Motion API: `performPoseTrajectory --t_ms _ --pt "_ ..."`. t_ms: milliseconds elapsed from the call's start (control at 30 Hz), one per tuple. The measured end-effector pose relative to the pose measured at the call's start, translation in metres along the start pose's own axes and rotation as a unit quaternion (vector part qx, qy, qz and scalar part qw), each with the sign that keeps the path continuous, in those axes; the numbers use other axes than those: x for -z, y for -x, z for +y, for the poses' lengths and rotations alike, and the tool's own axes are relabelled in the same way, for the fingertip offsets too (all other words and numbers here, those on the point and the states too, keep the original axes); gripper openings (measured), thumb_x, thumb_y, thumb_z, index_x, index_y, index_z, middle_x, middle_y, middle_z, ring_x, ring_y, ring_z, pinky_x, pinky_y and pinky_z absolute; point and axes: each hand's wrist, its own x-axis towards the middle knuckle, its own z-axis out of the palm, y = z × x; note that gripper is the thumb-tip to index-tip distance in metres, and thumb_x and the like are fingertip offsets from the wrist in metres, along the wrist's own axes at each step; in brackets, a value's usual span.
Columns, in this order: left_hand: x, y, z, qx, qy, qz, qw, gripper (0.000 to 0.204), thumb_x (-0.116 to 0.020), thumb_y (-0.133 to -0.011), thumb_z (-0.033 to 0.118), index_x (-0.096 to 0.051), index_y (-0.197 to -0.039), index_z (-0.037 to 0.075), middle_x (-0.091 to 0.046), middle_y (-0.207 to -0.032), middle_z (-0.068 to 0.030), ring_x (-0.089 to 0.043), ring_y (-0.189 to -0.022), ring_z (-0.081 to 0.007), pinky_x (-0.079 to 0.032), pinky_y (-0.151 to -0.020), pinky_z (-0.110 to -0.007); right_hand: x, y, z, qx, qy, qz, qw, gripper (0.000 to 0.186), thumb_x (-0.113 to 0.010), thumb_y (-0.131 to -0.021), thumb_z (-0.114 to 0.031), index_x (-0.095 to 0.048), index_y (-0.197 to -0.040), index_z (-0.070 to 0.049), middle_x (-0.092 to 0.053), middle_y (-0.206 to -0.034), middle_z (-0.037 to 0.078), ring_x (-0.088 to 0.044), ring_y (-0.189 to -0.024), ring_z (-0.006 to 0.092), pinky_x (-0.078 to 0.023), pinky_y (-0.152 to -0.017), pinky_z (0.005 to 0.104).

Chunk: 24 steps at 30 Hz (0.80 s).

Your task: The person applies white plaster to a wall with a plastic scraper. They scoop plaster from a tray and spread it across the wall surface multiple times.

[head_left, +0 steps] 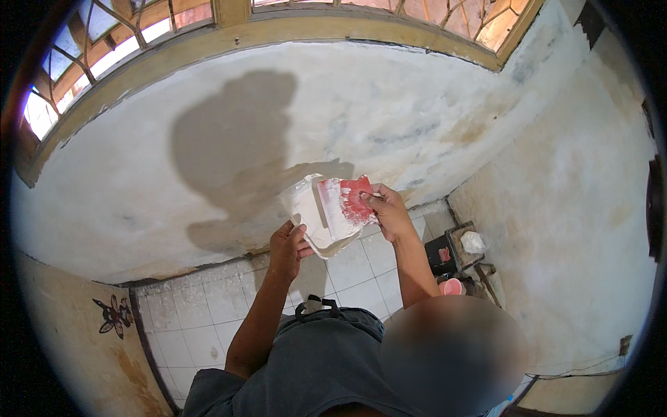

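My left hand [287, 248] grips the near left edge of a shallow white tray [303, 208] smeared with white paste. Between the thumb and fingers of my right hand [387, 212] is a red plastic scraper [356, 197], its surface streaked with the same white paste. The scraper lies over the right part of the tray, its broad edge toward the middle. Whether that edge touches the tray I cannot tell. Both things are held in front of my waist, with the patchy white wall [229, 167] beyond them.
A window with a yellowish frame [292, 35] and metal bars runs along the top of the wall. White floor tiles [201, 306] spread below. On the right stand a black box-like thing [445, 254], a white bundle [473, 242] and a pink cup [452, 286], beside the side wall [570, 208].
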Motion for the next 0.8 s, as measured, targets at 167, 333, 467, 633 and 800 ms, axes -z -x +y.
performPoseTrajectory --t_ms 167,333,467,633,800 --pt "-0.002 -0.003 -0.004 -0.012 0.022 -0.005 1.0 0.035 -0.057 -0.091 0.016 -0.053 -0.124 0.003 -0.066 -0.101 -0.0103 -0.069 -0.078 -0.0191 -0.06 -0.064 -0.031 0.027 0.004 0.015 -0.05 -0.105 0.0 0.993 0.022 -0.062 -0.089 -0.007 -0.057 -0.109 0.001 -0.066 -0.091 0.009 -0.066 -0.08 0.0149 -0.054 -0.065 0.024" --pt "0.002 -0.008 -0.005 -0.013 0.006 -0.004 1.0 0.03 -0.056 -0.091 0.016 -0.053 -0.118 0.004 -0.064 -0.088 -0.0044 -0.06 -0.06 -0.0074 -0.057 -0.055 -0.024 0.023 0.011 0.009 -0.067 -0.18 0.023 0.981 0.025 -0.061 -0.088 -0.005 -0.055 -0.111 0.001 -0.064 -0.096 0.008 -0.066 -0.079 0.0151 -0.057 -0.065 0.0255" --pt "-0.001 -0.01 -0.006 -0.018 0.002 -0.002 1.0 0.032 -0.057 -0.09 0.016 -0.053 -0.118 0.003 -0.065 -0.091 -0.0064 -0.065 -0.066 -0.0115 -0.059 -0.057 -0.027 0.043 0.0 0.021 -0.064 -0.223 0.011 0.973 0.024 -0.058 -0.087 -0.005 -0.055 -0.111 0.0 -0.064 -0.096 0.008 -0.067 -0.078 0.0165 -0.058 -0.064 0.0277" --pt "-0.006 -0.013 -0.002 -0.03 0.008 0.022 0.999 0.04 -0.06 -0.088 0.018 -0.05 -0.122 0.001 -0.065 -0.102 -0.0128 -0.07 -0.081 -0.0247 -0.061 -0.065 -0.036 0.052 -0.018 0.014 -0.05 -0.256 0.02 0.965 0.026 -0.057 -0.086 -0.009 -0.055 -0.112 -0.003 -0.064 -0.097 0.008 -0.067 -0.078 0.018 -0.058 -0.062 0.0298" --pt "-0.003 -0.014 -0.002 -0.038 0.011 0.021 0.999 0.041 -0.06 -0.088 0.018 -0.05 -0.123 0.0 -0.065 -0.102 -0.0136 -0.07 -0.082 -0.0265 -0.062 -0.068 -0.04 0.067 -0.052 -0.01 0.021 -0.281 0.124 0.951 0.023 -0.057 -0.087 -0.013 -0.057 -0.108 -0.006 -0.063 -0.101 0.007 -0.065 -0.081 0.0189 -0.058 -0.064 0.0322"
